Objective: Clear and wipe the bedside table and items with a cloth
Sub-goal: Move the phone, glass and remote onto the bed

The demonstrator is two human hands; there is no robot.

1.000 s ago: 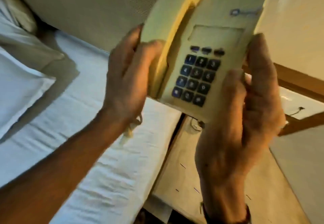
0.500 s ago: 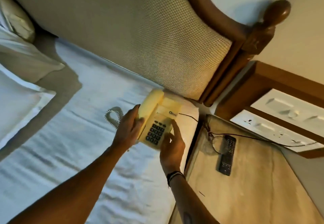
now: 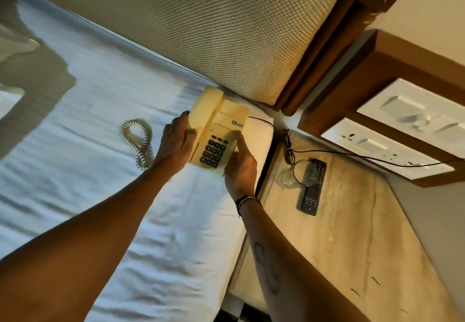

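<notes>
The telephone [image 3: 226, 112] lies on the bed [image 3: 100, 183], close to the headboard [image 3: 226, 32] and just beside the worktop [image 3: 352, 233]. The left grip [image 3: 176, 143] curls around the handset [image 3: 205, 106] side. The right grip [image 3: 240, 168] holds the near right corner with one finger straight on the face, and it seems to pinch the edge. I judge the telephone to be light, stiff, rather smooth plastic. The handset may sit loose, so holding both sides is wise, and the coiled cord [image 3: 141, 140] can pull. A blue logo [image 3: 237, 124] is on the base; its writing is too blurred to read.
</notes>
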